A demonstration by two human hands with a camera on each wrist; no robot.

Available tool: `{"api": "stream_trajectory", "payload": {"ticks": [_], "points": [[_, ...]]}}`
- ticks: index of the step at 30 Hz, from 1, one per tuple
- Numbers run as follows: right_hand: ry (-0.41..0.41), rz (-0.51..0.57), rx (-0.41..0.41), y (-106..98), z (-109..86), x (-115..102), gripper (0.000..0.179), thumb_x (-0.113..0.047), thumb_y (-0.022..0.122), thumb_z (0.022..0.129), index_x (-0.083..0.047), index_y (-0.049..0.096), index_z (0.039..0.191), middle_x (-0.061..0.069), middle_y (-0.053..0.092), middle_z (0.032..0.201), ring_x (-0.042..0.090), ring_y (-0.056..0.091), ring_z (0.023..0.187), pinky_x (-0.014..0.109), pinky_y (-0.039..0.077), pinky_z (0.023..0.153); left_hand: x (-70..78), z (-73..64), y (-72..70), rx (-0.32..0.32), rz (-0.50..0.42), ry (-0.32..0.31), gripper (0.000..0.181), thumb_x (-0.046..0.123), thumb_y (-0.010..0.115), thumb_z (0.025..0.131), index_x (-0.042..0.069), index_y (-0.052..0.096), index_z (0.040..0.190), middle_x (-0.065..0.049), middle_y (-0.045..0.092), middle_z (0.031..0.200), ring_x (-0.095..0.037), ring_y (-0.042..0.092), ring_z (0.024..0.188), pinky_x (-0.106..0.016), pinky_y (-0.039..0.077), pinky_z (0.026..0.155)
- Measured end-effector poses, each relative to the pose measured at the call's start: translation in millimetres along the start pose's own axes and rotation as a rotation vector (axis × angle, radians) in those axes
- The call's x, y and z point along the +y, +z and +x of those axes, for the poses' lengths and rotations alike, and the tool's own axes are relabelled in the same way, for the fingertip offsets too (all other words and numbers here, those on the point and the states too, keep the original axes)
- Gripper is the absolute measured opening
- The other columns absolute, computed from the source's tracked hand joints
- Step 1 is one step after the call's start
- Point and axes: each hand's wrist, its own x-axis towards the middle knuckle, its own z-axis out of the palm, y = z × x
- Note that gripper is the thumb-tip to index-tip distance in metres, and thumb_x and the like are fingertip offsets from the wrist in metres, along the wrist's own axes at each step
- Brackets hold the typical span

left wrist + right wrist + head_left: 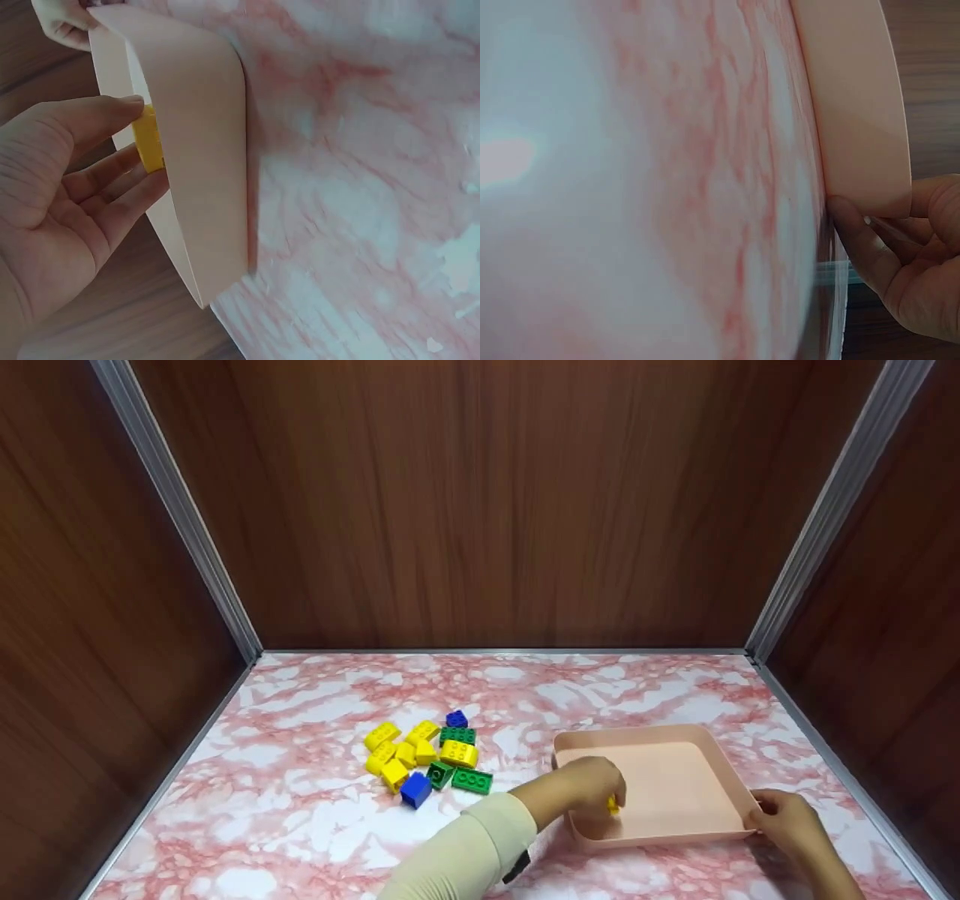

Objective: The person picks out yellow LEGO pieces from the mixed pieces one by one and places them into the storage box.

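Note:
My left hand (596,784) reaches over the left side of a shallow peach tray (675,787). It pinches a yellow toy building brick (148,139) between thumb and fingers, just inside the tray wall in the left wrist view. From the head view, only a small bit of that brick shows below the fingers. At the tray's near right corner, my right hand (791,823) grips the wall. The right wrist view shows the thumb low on the outside of that corner, with fingers at the rim. No other brick shows inside the tray.
Left of the tray lies a loose group of building bricks: several yellow ones (459,754), green ones (472,781), and two blue ones (416,790). They lie on a pink-and-white marbled tabletop (300,825). Brown wood-look panels (510,510) with metal edging enclose the back and sides.

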Motion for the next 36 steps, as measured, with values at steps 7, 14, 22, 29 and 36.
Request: {"api": "stream_trajectory", "payload": {"ticks": [7, 14, 22, 29, 36], "points": [[0.016, 0.006, -0.005, -0.4, -0.5, -1.4, 0.039, 0.005, 0.058, 0.083, 0.023, 0.053, 0.117, 0.026, 0.067, 0.095, 0.015, 0.060, 0.075, 0.021, 0.052, 0.062, 12.0, 1.8, -3.2, -0.066, -0.003, -0.024, 0.022, 0.033, 0.078, 0.080, 0.030, 0.077, 0.101, 0.020, 0.068, 0.103, 0.000, 0.059, 0.100, -0.011, 0.043, 0.081], [0.021, 0.003, -0.006, -0.2, -0.1, -2.3, 0.040, 0.006, 0.058, 0.082, 0.023, 0.052, 0.118, 0.027, 0.067, 0.096, 0.015, 0.060, 0.076, 0.022, 0.052, 0.062, 12.5, 0.9, -8.9, -0.038, 0.027, 0.010, 0.026, 0.028, 0.076, 0.081, 0.028, 0.076, 0.107, 0.017, 0.069, 0.106, -0.002, 0.058, 0.101, -0.013, 0.043, 0.084], [0.055, 0.135, -0.029, 2.1, -1.0, -1.4, 0.042, 0.009, 0.052, 0.085, 0.028, 0.045, 0.121, 0.029, 0.064, 0.095, 0.019, 0.064, 0.074, 0.031, 0.057, 0.061, 10.8, 0.0, -9.2, -0.029, 0.008, -0.002, 0.027, 0.027, 0.075, 0.080, 0.029, 0.076, 0.107, 0.018, 0.069, 0.106, -0.002, 0.058, 0.101, -0.013, 0.043, 0.085], [0.027, 0.041, -0.024, 1.2, -1.8, -0.4, 0.040, 0.005, 0.056, 0.084, 0.025, 0.050, 0.119, 0.028, 0.067, 0.095, 0.017, 0.063, 0.075, 0.025, 0.054, 0.061, 7.4, -5.2, -7.5, -0.010, 0.003, -0.005, 0.026, 0.025, 0.075, 0.081, 0.028, 0.076, 0.107, 0.017, 0.069, 0.105, -0.001, 0.058, 0.101, -0.013, 0.044, 0.084], [-0.003, -0.025, -0.006, -1.7, -0.7, -2.0, 0.039, 0.003, 0.060, 0.082, 0.022, 0.055, 0.116, 0.025, 0.068, 0.094, 0.014, 0.061, 0.074, 0.022, 0.050, 0.062, -5.3, -20.6, -2.8, 0.104, -0.051, 0.024, 0.025, 0.023, 0.077, 0.078, 0.024, 0.077, 0.103, 0.011, 0.071, 0.101, -0.003, 0.062, 0.093, -0.014, 0.045, 0.078]]}}
